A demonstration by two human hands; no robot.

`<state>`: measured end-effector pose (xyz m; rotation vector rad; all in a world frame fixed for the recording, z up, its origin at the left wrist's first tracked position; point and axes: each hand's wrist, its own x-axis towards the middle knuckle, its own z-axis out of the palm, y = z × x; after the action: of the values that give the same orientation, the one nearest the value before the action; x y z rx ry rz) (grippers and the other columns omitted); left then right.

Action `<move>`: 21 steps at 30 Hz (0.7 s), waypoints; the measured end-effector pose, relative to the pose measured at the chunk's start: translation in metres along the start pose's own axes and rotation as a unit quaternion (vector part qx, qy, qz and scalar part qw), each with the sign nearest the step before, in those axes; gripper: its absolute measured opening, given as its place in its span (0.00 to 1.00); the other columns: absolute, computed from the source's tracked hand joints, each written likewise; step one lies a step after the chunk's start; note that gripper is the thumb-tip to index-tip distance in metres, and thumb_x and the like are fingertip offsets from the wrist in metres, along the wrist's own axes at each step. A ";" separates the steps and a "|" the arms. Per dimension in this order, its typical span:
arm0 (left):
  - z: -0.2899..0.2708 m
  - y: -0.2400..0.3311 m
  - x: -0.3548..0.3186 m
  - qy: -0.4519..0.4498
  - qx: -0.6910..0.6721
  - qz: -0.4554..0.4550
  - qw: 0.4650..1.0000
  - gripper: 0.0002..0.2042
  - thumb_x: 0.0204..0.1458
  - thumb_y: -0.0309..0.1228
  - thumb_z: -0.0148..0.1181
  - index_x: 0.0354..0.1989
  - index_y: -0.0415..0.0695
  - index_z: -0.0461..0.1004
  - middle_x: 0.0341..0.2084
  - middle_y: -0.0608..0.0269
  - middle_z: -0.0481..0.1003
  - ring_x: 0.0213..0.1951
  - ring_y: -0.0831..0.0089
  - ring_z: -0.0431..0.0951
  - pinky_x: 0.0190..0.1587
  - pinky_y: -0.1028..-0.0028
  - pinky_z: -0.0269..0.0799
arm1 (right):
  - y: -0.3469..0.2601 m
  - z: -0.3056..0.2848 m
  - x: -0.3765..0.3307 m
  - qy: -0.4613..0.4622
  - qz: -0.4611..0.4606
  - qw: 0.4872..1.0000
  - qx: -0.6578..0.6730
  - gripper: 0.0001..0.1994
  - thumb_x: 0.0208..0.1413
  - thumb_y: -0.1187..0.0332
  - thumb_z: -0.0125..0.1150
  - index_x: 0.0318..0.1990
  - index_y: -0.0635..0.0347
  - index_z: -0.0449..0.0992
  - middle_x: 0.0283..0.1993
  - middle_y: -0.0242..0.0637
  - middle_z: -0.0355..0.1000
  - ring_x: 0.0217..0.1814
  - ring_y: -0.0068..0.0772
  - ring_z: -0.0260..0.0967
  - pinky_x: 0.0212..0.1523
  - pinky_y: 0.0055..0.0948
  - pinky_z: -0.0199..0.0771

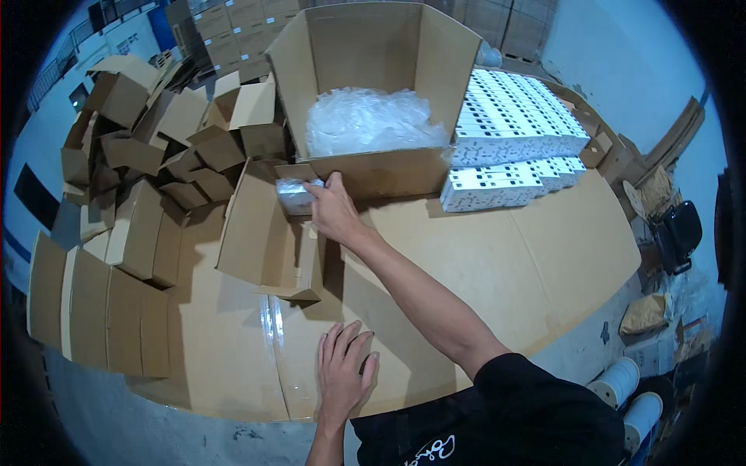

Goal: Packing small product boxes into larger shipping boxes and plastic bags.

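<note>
My right hand [336, 211] reaches across the table into the far end of a narrow, open cardboard box [305, 272]. Its fingers are closed on the edge of a small packet in clear, shiny plastic wrap [294, 196]; the fingertips are partly hidden. Nearer to me, my left hand [342, 366] lies flat on the cardboard-covered table [443, 287], fingers stretched out and holding nothing. Directly behind the narrow box stands a large open carton [388, 175] with a heap of clear plastic wrapping [373, 120] inside.
White printed boxes [517, 124] stand in stacked rows at the back right. Open and folded brown cartons [167, 128] pile up at the back left. Upright cartons [124, 322] line the table's left edge. White rolls [618, 380] and a black chair [678, 233] are on the right.
</note>
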<state>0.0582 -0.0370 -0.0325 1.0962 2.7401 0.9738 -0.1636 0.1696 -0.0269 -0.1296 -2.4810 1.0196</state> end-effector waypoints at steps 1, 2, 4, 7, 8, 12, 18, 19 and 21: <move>0.001 0.000 0.000 -0.004 0.000 0.004 1.000 0.19 0.53 0.34 0.66 0.54 0.47 0.77 0.60 0.58 0.70 0.66 0.52 0.63 0.71 0.51 0.53 | -0.003 -0.003 0.000 0.004 0.004 1.000 0.000 0.26 0.54 0.76 0.56 0.63 0.58 0.74 0.48 0.59 0.64 0.51 0.58 0.67 0.56 0.46 0.70; 0.003 -0.001 0.000 0.000 -0.002 0.002 1.000 0.19 0.53 0.33 0.66 0.54 0.46 0.77 0.60 0.58 0.70 0.66 0.53 0.63 0.71 0.51 0.53 | -0.008 -0.006 0.001 -0.035 0.041 0.998 0.009 0.26 0.54 0.76 0.56 0.63 0.58 0.74 0.48 0.58 0.64 0.51 0.59 0.67 0.57 0.46 0.70; 0.004 -0.003 0.001 0.003 -0.002 -0.002 1.000 0.19 0.52 0.33 0.66 0.53 0.46 0.77 0.60 0.58 0.71 0.66 0.53 0.63 0.71 0.51 0.53 | -0.019 -0.013 0.001 -0.078 0.089 0.993 0.017 0.27 0.52 0.78 0.56 0.63 0.57 0.75 0.49 0.59 0.67 0.55 0.62 0.69 0.59 0.49 0.71; 0.006 0.000 0.003 0.001 -0.010 0.002 1.000 0.19 0.52 0.32 0.66 0.53 0.46 0.77 0.60 0.58 0.71 0.67 0.53 0.63 0.71 0.51 0.53 | -0.024 -0.021 0.006 -0.083 0.063 0.994 -0.045 0.26 0.51 0.79 0.56 0.61 0.58 0.76 0.52 0.61 0.69 0.55 0.64 0.71 0.58 0.52 0.74; 0.007 -0.001 0.003 0.005 -0.006 0.004 1.000 0.19 0.52 0.31 0.66 0.53 0.46 0.77 0.60 0.58 0.71 0.67 0.53 0.63 0.71 0.51 0.53 | -0.024 -0.022 0.004 -0.084 0.062 0.994 -0.042 0.26 0.51 0.79 0.56 0.61 0.58 0.76 0.52 0.61 0.69 0.55 0.64 0.71 0.58 0.52 0.74; 0.005 0.002 0.003 0.005 0.005 -0.005 1.000 0.18 0.52 0.31 0.66 0.53 0.46 0.78 0.60 0.58 0.71 0.67 0.52 0.63 0.71 0.52 0.54 | -0.021 -0.025 -0.003 -0.052 0.058 0.996 -0.047 0.23 0.50 0.81 0.55 0.56 0.61 0.78 0.53 0.64 0.69 0.51 0.66 0.73 0.54 0.54 0.77; 0.006 0.002 0.004 0.009 0.003 0.003 1.000 0.19 0.51 0.31 0.67 0.53 0.46 0.77 0.59 0.58 0.71 0.67 0.53 0.63 0.71 0.52 0.54 | -0.010 -0.011 0.000 0.005 0.053 0.998 -0.036 0.20 0.50 0.80 0.56 0.53 0.63 0.78 0.52 0.64 0.69 0.50 0.67 0.73 0.52 0.55 0.77; 0.006 0.002 0.003 0.007 0.003 0.005 1.000 0.19 0.51 0.31 0.67 0.53 0.46 0.77 0.59 0.58 0.71 0.67 0.53 0.63 0.71 0.52 0.54 | -0.010 -0.011 0.000 0.005 0.043 0.998 -0.040 0.20 0.51 0.80 0.56 0.53 0.63 0.78 0.52 0.64 0.68 0.50 0.66 0.73 0.52 0.55 0.77; 0.006 0.004 0.005 0.009 0.002 0.007 1.000 0.19 0.51 0.30 0.67 0.52 0.45 0.77 0.59 0.57 0.71 0.66 0.51 0.63 0.70 0.52 0.55 | -0.009 -0.016 0.000 -0.017 0.041 0.998 -0.052 0.21 0.51 0.79 0.57 0.55 0.62 0.77 0.53 0.64 0.68 0.51 0.66 0.73 0.53 0.55 0.76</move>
<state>0.0587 -0.0287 -0.0343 1.1135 2.7540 0.9852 -0.1558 0.1730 -0.0109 -0.2502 -2.5795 0.9318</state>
